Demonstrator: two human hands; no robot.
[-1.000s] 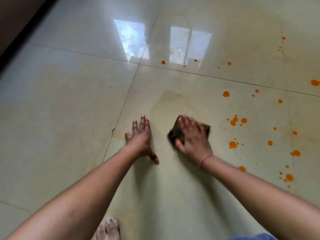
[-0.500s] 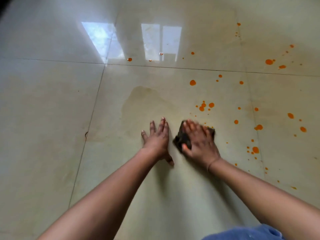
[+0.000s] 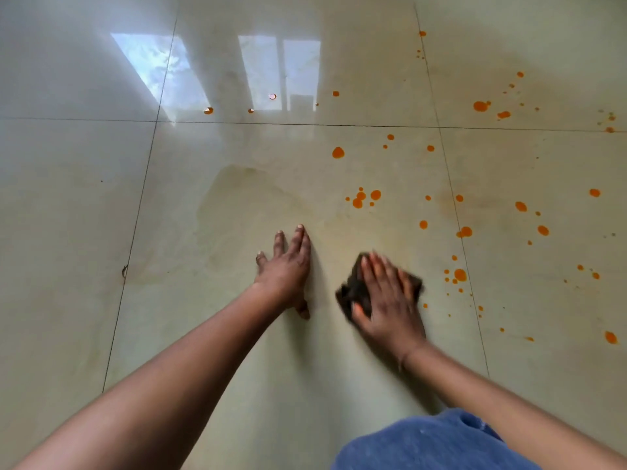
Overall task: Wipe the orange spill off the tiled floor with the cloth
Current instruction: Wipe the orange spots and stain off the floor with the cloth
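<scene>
Glossy pale tiled floor [image 3: 84, 232] fills the view, dark grout lines crossing it, bright window reflections [image 3: 217, 72] shining at the far side. A faint wet smear [image 3: 244, 195] sits on the middle tile, just beyond the hands. Orange spill [image 3: 359, 198] is scattered in drops across the right half, on both sides of the grout line, the nearest drops [image 3: 458, 276] just right of the cloth. A bit of blue clothing [image 3: 431, 446] shows at the bottom edge. Left hand [image 3: 286, 269] lies flat on the tile, palm down, fingers straight and close together, thumb out, grip on nothing. Right hand [image 3: 386, 300] is pressed palm-down on the dark cloth [image 3: 353, 293], fingers spread over it, thumb at its near edge. The cloth is bunched on the floor under that hand, poking out on both sides, blurred.
</scene>
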